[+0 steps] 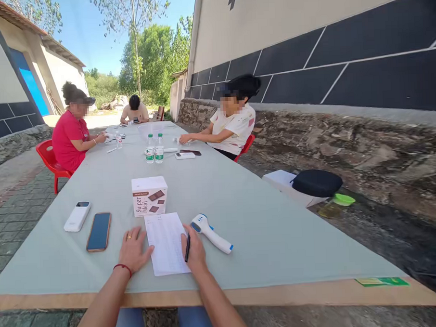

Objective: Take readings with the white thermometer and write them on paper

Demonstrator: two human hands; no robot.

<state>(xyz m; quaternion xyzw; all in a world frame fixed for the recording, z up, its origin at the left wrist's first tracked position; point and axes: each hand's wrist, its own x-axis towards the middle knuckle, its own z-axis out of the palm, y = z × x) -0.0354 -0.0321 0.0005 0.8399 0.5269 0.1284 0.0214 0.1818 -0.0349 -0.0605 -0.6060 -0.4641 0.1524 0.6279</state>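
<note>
A printed white sheet of paper lies on the table in front of me. My left hand rests flat beside its left edge, fingers spread, the thumb touching the paper. In my right hand is a black pen, held over the sheet's right side. Just right of that hand lies a white and blue infrared thermometer. A white box with chocolate pictures stands behind the paper's top edge. To the left of my left hand are a smartphone and a white power bank.
Two water bottles stand mid-table near a white phone. A person in pink sits at the left, another in a pale patterned shirt at the right, a third at the far end. A black case sits right of the table.
</note>
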